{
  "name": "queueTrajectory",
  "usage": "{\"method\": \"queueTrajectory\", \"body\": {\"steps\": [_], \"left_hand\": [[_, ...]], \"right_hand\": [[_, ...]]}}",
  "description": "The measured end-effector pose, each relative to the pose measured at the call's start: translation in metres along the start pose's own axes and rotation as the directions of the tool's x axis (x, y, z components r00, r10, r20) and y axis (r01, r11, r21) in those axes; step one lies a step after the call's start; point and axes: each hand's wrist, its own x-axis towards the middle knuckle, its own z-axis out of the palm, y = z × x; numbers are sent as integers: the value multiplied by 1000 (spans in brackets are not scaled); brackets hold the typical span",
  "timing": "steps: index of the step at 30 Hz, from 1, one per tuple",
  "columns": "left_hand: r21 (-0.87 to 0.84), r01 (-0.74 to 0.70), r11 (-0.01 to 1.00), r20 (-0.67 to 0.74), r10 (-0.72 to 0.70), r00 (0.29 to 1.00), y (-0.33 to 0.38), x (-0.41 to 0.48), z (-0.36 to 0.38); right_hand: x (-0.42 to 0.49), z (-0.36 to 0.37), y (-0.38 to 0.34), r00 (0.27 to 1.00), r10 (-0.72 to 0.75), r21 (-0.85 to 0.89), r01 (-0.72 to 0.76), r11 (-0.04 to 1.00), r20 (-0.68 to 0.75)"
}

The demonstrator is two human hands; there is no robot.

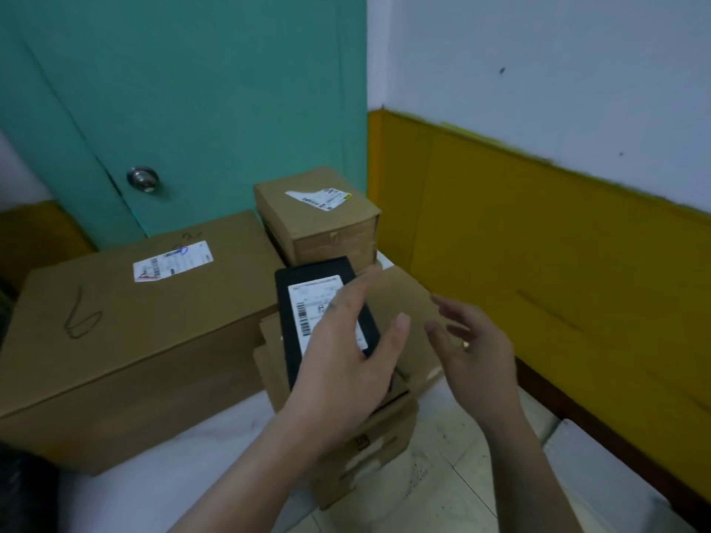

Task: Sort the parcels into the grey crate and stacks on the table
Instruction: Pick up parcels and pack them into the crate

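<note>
A flat black parcel [304, 282] with a white label lies on top of a stack of brown cardboard boxes [400, 302] in the middle. My left hand [346, 363] lies over the black parcel with its fingers straight and thumb spread. Just to the right, my right hand [473, 352] hovers above the stack's edge, fingers loosely spread, holding nothing. A big brown box [127, 332] with a label stands at the left. A smaller labelled brown box [319, 221] sits behind the stack. No grey crate is in view.
A teal door [192, 109] with a round knob [143, 179] is behind the boxes. A yellow wall panel [538, 244] runs along the right. White tiled floor [442, 467] shows at the bottom right, a dark object [27, 490] at the bottom left.
</note>
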Motion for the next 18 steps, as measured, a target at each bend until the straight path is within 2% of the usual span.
{"method": "queueTrajectory", "body": {"steps": [3,10,18], "left_hand": [[47,3,999,86,-7,996,0,-2,23],[56,41,998,93,-46,995,-18,-20,34],[118,-62,991,81,53,995,-10,-32,53]], "right_hand": [[8,-15,24,996,77,-17,-77,997,-36],[2,-27,55,986,163,-12,-164,986,-39],[1,-28,69,978,210,-81,-210,974,0]]}}
